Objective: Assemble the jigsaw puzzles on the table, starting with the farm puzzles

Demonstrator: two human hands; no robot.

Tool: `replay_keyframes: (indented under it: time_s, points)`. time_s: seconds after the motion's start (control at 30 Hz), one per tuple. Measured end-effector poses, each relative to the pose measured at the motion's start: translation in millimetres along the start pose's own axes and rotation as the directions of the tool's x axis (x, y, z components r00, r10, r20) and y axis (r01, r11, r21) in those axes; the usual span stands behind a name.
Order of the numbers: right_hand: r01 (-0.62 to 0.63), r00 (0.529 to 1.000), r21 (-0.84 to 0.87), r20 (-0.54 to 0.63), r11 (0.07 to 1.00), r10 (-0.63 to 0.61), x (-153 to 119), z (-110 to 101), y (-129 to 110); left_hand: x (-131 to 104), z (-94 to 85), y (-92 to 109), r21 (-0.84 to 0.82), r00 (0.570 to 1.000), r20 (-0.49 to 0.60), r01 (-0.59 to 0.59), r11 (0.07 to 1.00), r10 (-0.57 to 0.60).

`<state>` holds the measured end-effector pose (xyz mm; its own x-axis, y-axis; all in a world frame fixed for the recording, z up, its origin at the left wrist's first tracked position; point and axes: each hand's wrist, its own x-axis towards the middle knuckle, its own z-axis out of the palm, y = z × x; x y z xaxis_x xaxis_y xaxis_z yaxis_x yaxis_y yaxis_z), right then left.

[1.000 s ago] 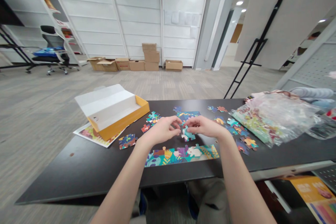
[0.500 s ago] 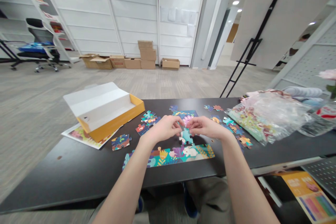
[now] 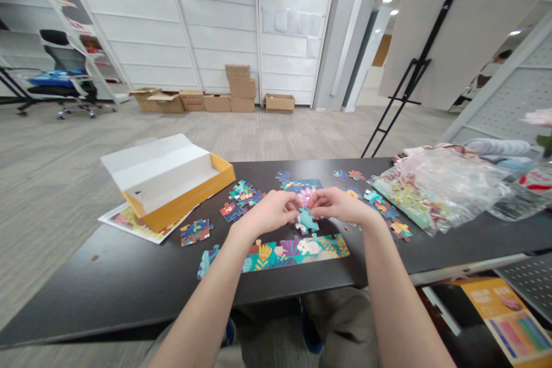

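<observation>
My left hand and my right hand face each other above the middle of the table. The fingers of both are closed in a pinch at a turquoise jigsaw piece, one hand at each side. Just behind it is a joined dark-blue part of the puzzle with a pink figure, partly hidden by my fingers. Nearer to me lies a joined puzzle strip with a white rabbit and yellow plants; my left forearm covers some of it.
Loose puzzle pieces lie at left, with more pieces at right. An open yellow box rests on a printed sheet. A clear plastic bag is on the table's right side. Behind the table stands an easel.
Both hands stay at the turquoise jigsaw piece with almost no movement. The whole view has shifted very slightly.
</observation>
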<state>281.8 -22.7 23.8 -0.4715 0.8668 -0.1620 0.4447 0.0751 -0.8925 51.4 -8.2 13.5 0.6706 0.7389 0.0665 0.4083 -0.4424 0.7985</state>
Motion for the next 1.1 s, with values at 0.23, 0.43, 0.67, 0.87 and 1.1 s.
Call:
replay_keyframes:
  time_s: [0.23,0.43,0.67,0.87,1.1]
  points:
    - [-0.092,0.996,0.000,-0.020,0.996,0.092,-6.8,-10.0,7.6,7.3,15.6,4.1,0.115,0.997,-0.049,-0.055,0.992,0.061]
    - [-0.094,0.996,-0.010,-0.005,0.996,0.094,-1.7,-7.5,7.1,7.1,13.1,4.0,0.207,0.994,-0.075,-0.057,0.977,0.074]
    - [-0.089,0.995,0.019,0.056,0.996,0.088,12.8,6.7,2.9,0.1,-2.2,-0.3,0.245,0.997,-0.073,0.009,0.970,0.009]
    - [-0.094,0.992,-0.014,0.079,0.995,0.095,20.8,17.7,0.2,-5.1,-9.6,-2.1,0.247,0.998,-0.005,0.060,0.967,-0.061]
    - [-0.097,0.992,-0.032,0.077,0.995,0.099,22.8,19.8,0.2,-8.8,-11.4,-4.2,0.226,0.998,0.011,0.059,0.972,-0.063]
